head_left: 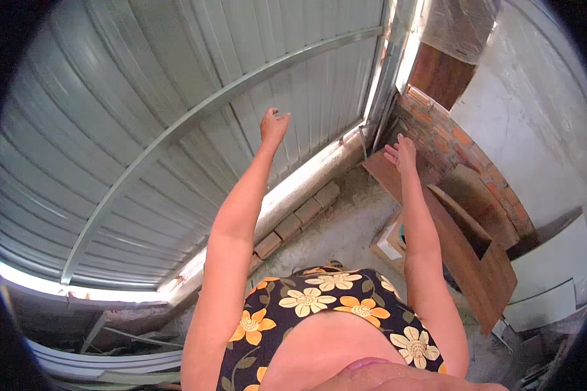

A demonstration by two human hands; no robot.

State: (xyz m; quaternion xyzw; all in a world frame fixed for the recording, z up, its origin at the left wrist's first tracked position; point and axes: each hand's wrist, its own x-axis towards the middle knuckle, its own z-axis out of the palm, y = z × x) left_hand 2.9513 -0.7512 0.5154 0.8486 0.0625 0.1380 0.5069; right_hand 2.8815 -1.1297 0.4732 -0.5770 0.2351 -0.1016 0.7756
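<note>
Both my arms reach forward. My left hand [275, 128] is raised in front of the grey corrugated metal wall [195, 156]; its fingers are slightly bent and apart, with nothing seen in them. Whether it touches the metal I cannot tell. To the right, my right hand [404, 154] is open with its fingers spread, also holding nothing. It appears over the far end of a long brown wooden board [460, 257], which leans at a slant beside my right forearm. Contact between that hand and the board cannot be made out.
A row of bricks [287, 225] lies along the foot of the metal wall. An open cardboard box [390, 245] sits on the concrete floor [326, 236] near my right arm. Behind the board rises a low brick wall [466, 144]. White panels [554, 274] lean at the right.
</note>
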